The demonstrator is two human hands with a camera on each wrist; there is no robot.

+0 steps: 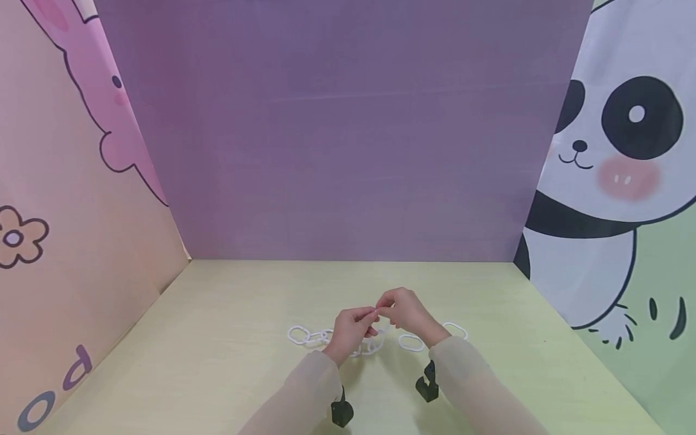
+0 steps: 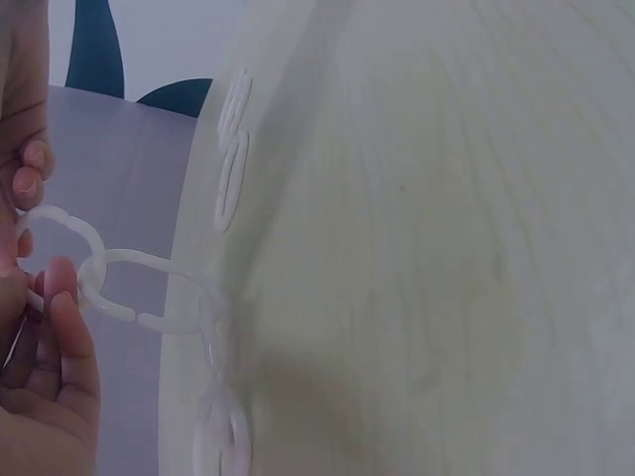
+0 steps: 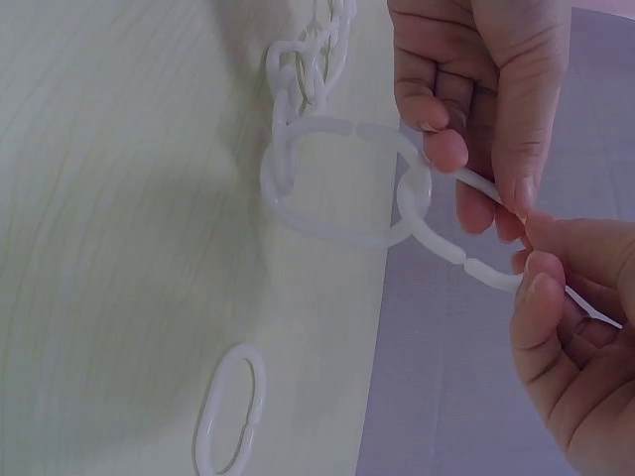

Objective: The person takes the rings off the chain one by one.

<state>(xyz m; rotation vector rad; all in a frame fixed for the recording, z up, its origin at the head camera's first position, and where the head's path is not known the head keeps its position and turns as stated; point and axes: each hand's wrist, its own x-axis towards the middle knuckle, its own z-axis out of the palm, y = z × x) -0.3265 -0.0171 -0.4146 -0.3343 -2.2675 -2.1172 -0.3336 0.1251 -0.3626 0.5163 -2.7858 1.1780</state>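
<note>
My left hand [image 1: 350,331] and right hand [image 1: 408,311] meet fingertip to fingertip above the table. Between them they pinch a white plastic chain link [image 3: 437,245], an oval with a narrow split in its side. It loops through the end link of a white chain [image 2: 154,260], which hangs from the hands down to the table. In the right wrist view, a thin white piece [image 3: 593,312] also shows among my right fingers; fingers hide where it leads. The chain's far end [image 1: 298,328] lies left of my left hand.
Two loose white links, a nearer one [image 1: 412,350] and a farther one [image 1: 452,324], lie on the pale table [image 1: 244,380] around my right wrist. A purple panel [image 1: 348,151] stands behind the table, with printed walls at both sides. Black devices hang under both wrists.
</note>
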